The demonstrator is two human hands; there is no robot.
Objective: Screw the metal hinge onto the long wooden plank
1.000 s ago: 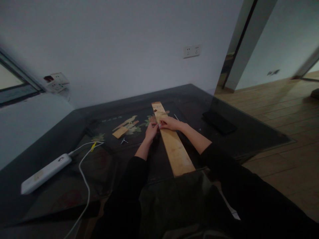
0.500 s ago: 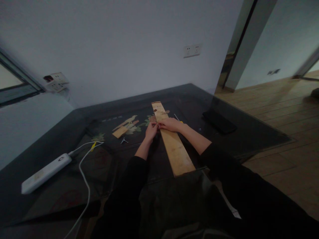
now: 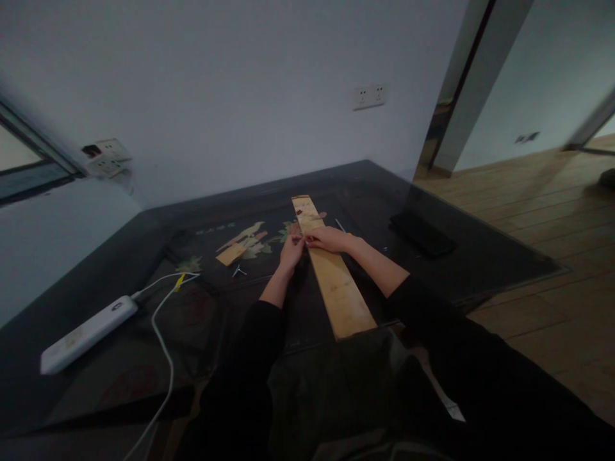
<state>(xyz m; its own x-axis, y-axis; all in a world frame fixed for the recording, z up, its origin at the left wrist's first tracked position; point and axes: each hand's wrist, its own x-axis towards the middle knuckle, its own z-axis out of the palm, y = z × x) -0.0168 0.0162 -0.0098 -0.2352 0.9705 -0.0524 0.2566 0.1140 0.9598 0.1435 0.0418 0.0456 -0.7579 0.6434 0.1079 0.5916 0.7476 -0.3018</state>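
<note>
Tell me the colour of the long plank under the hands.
Light yellowish wood, the long plank shows best in the head view, with darker brown marks near its far end.

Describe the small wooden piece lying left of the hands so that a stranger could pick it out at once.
Start at the dark glass table and its long wooden plank. Left of the plank, past the left hand, lies the small wooden block. It is short, flat and pale, unlike the tiny metal screws beside it.

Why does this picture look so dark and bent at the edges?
Head view: dim room light, so the dark table swallows detail and only the pale plank stands out; the wide lens bows the wall and doorway; the small thing between the hands, left and right, is too murky to identify.
</note>
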